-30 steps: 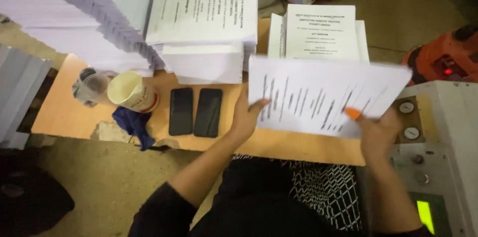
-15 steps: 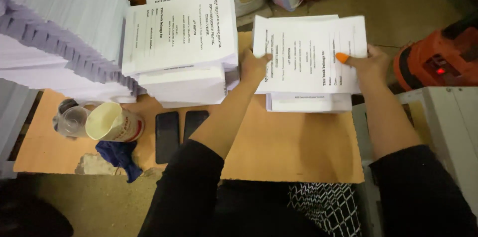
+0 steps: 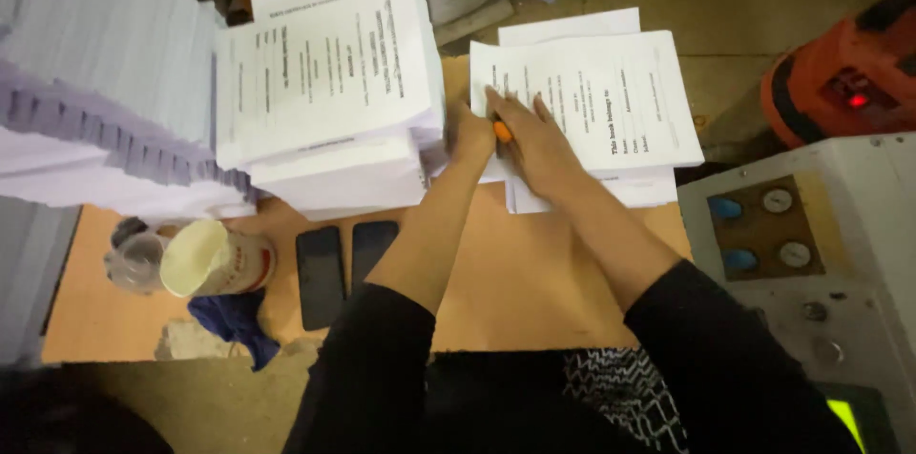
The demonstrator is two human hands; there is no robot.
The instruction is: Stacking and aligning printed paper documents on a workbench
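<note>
- White printed sheets form the right paper stack (image 3: 611,101), which sits on the far side of the brown board (image 3: 534,273), just beside the taller left paper stack (image 3: 329,92).
- Right hand (image 3: 534,144) lies flat, palm down, on the near left corner of the right paper stack, fingers spread and pointing away; it presses on the top sheet and pinches nothing.
- Left hand (image 3: 469,134) rests at the left edge of the same stack, between the two stacks and touching the right hand; whether its fingers curl around any sheets is hidden, so I cannot tell if it grips.
- Both hands bear on one corner only, so most of the stack lies beyond and to the right of them, unheld.
- Lower sheets already jut out unevenly at the near edge; a push from that corner could, in my judgement, fan the stack further or slide the top sheet askew.
- The left stack stands high and close to the left wrist; a nudge from the forearm might shift its upper sheets.
- Two dark phones (image 3: 343,268) and a tipped cup (image 3: 215,258) lie on the board near the left elbow and could be knocked by it.
</note>
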